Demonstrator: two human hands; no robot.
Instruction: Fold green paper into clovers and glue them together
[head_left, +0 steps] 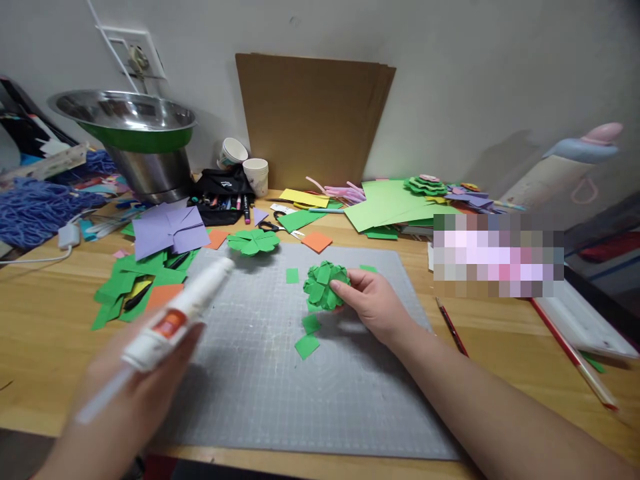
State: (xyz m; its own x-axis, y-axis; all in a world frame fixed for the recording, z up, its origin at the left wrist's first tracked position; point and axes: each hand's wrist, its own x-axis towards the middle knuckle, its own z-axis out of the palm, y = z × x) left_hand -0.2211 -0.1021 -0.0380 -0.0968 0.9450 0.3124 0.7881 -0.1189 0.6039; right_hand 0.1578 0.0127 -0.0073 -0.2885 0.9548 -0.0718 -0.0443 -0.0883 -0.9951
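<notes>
My left hand [135, 380] is closed around a white hot glue pen [193, 300], slightly blurred, with an orange patch on its body and a pale stick out of its rear. Its tip points up and away over the grey cutting mat [240, 393]. Between the thumb and fingers of my right hand [375, 303] is a green folded-paper flower [326, 285], held just above the mat. Small green paper squares [307, 346] lie under and beside it. A second green paper flower [254, 243], flatter, rests at the mat's far edge.
Purple folded paper [173, 230] and green scraps [117, 283] lie left, before a metal bowl [145, 137]. Scissors [280, 225], an orange square [317, 241] and paper cups [256, 175] are behind the mat. Brown boards [315, 120] lean on the wall. A pencil [453, 328] lies right.
</notes>
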